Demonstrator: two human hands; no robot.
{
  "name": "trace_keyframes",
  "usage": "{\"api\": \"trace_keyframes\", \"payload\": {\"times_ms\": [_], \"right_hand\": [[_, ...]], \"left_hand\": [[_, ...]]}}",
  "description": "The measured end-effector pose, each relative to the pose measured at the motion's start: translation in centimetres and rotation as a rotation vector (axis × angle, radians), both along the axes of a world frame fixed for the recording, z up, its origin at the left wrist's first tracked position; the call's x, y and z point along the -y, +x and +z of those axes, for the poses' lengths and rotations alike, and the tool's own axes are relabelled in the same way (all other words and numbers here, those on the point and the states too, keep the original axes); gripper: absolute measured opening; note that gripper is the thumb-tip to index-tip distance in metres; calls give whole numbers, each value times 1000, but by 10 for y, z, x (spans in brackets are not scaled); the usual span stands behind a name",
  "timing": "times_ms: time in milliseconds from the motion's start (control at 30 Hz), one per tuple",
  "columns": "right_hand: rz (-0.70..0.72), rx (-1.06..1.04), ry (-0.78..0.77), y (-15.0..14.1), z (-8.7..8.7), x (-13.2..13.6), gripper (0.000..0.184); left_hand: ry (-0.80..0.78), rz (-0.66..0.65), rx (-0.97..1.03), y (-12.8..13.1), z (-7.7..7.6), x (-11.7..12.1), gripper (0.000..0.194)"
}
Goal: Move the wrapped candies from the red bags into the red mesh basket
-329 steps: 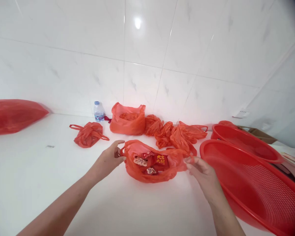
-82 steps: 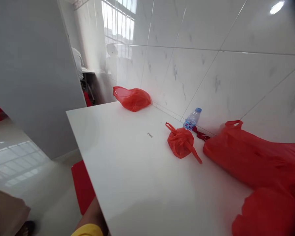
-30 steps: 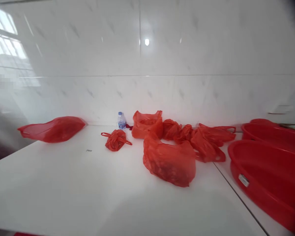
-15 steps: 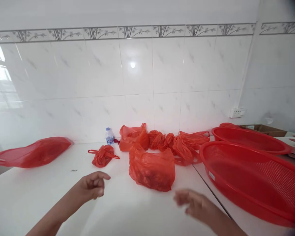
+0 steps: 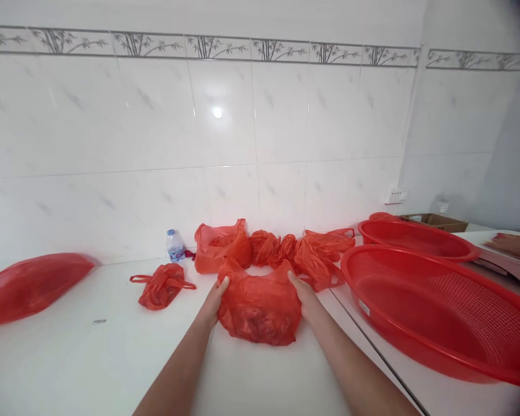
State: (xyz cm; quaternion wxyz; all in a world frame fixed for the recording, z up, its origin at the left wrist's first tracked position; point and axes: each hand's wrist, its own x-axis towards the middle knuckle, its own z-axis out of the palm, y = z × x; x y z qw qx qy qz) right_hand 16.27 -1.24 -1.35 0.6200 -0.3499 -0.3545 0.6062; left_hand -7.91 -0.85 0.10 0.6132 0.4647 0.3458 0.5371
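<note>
A red plastic bag [image 5: 260,309] stands on the white table [image 5: 260,381] in front of me, with dark lumpy contents showing through its lower part. My left hand [image 5: 214,300] grips its left side near the top, thumb in front and fingers hidden behind the plastic. On the opposite side, my right hand [image 5: 303,294] grips the bag's right edge in the same manner. Just behind it sits another open red bag [image 5: 219,248], and knotted red bags [image 5: 271,248] lie along the wall. A small tied red bag [image 5: 162,287] rests to the left.
Two red plastic baskets, the nearer basket [image 5: 420,312] and the farther basket [image 5: 420,240], fill the right side. A water bottle [image 5: 174,247] stands by the wall. A large red bag [image 5: 34,286] lies far left. Another person's hand [image 5: 513,245] shows at the right edge.
Both my hands have moved forward and inward from beside the bag and taken hold of its two sides. The view has turned slightly to the right.
</note>
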Motion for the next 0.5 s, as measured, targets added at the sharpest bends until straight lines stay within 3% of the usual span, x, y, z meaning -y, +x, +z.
{"api": "trace_keyframes", "payload": {"times_ms": [167, 367, 500], "right_hand": [[143, -74, -28, -3, -1, 4, 29], [21, -180, 67, 4, 8, 16, 34], [5, -312, 144, -1, 21, 20, 28]], "left_hand": [[-147, -166, 169, 15, -12, 0, 40], [-217, -68, 434, 11, -9, 8, 22], [-189, -76, 581, 15, 0, 20, 30]]}}
